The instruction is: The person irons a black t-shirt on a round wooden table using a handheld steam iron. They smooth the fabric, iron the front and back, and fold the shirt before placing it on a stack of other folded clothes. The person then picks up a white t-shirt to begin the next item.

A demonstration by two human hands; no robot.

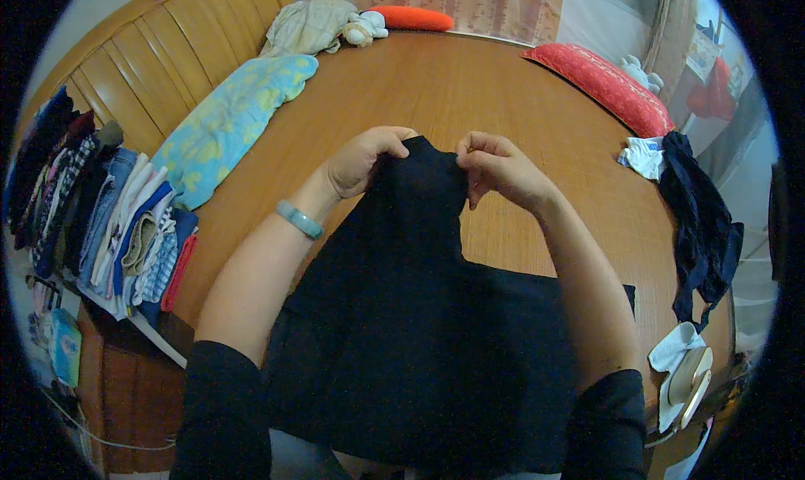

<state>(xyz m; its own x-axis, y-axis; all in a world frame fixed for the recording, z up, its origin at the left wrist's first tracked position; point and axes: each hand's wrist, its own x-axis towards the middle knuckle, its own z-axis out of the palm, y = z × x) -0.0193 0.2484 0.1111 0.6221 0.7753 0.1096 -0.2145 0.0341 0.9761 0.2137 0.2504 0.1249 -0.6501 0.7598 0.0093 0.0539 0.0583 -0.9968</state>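
A black garment (427, 329) lies spread before me over the near part of the woven mat, its narrow far end raised between my hands. My left hand (371, 159) grips the upper left corner of that end, thumb on top; a pale green bangle circles the wrist. At the upper right corner, my right hand (497, 165) pinches the cloth edge between thumb and fingers. My right forearm passes over a part of the garment that reaches out to the right.
Folded clothes (119, 216) stand in a row at the left. A blue-yellow pillow (239, 121) lies by the wooden headboard (151, 52). At right are a red pillow (604, 87), a dark crumpled garment (701, 222) and a clothes iron (688, 382) on a white cloth.
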